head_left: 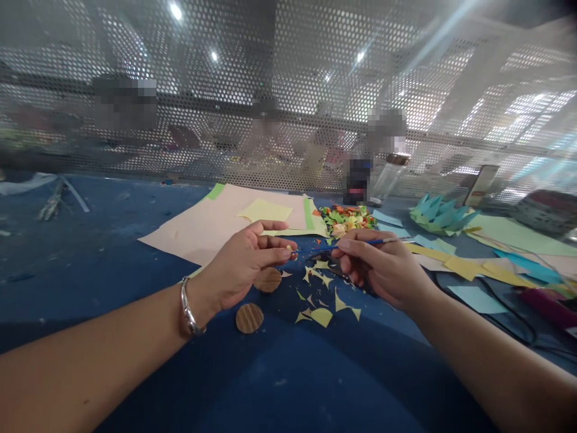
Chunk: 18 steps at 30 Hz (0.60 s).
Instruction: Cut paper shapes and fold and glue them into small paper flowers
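Note:
My left hand [252,255], with a silver bracelet at the wrist, pinches a small pale yellow piece [290,247] between thumb and fingertips. A thin blue stick [325,248] is held in my right hand [376,261], and its left end meets the fingertips of my left hand. Its exact kind is unclear. Below my left hand lie two round cardboard discs [249,318], one partly covered by the fingers. Yellow paper scraps [321,316] are scattered on the blue table between and below my hands.
Behind my hands lie a large pale pink sheet [193,231], a yellow paper square [265,210] and a heap of cut paper pieces [347,221]. A glass bottle [388,180], a blue paper flower [444,214] and paper strips [491,270] stand or lie rightward. A perforated screen [288,72] backs the table.

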Each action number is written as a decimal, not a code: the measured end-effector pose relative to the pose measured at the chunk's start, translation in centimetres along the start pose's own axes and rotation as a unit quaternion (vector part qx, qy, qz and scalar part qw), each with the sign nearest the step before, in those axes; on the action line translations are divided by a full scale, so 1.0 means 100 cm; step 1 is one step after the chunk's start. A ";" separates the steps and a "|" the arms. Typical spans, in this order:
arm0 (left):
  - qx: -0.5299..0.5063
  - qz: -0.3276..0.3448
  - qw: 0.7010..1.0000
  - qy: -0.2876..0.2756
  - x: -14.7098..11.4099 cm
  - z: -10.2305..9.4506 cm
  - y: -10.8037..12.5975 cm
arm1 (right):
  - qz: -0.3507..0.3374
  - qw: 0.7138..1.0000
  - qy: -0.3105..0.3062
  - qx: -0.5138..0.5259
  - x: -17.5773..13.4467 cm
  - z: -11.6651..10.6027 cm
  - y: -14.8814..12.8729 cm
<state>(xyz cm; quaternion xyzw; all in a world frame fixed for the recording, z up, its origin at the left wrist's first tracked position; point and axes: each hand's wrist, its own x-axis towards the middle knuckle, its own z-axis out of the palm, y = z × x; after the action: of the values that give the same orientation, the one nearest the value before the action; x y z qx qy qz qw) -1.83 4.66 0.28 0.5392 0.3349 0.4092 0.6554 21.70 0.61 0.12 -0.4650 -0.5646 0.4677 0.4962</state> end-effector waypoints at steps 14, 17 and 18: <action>-0.025 0.008 0.999 0.047 -0.001 0.002 0.000 | 0.008 1.000 0.007 0.008 -0.001 0.002 -0.003; 0.005 0.011 0.998 0.070 0.000 0.001 0.000 | 0.015 1.000 0.013 -0.013 0.000 0.000 -0.004; 0.017 0.015 0.997 0.071 0.000 0.001 0.000 | 0.012 0.999 0.016 -0.027 0.001 -0.002 -0.004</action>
<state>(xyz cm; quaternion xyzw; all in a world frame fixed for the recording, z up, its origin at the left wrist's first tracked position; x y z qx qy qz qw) -1.74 4.64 0.25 0.5250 0.3792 0.4506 0.6145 21.83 0.62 0.53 -0.4926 -0.5631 0.4510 0.4867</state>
